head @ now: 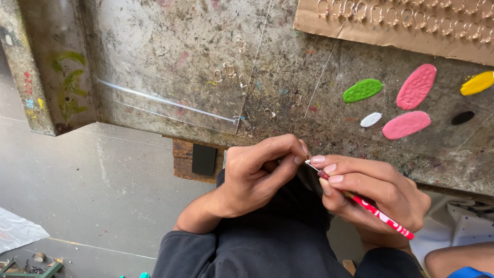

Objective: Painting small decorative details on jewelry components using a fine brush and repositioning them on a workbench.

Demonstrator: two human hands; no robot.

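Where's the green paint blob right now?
In the head view, the green paint blob lies on the worktable, upper right, left of the large pink blob and above the small white blob.

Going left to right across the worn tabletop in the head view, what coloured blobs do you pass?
Green blob → small white blob → lower pink blob → black spot → yellow blob.

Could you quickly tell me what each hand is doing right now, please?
Left hand: closed, fingertips pinching a tiny piece too small to identify.
Right hand: closed on a thin red tool, its tip at the left fingertips.
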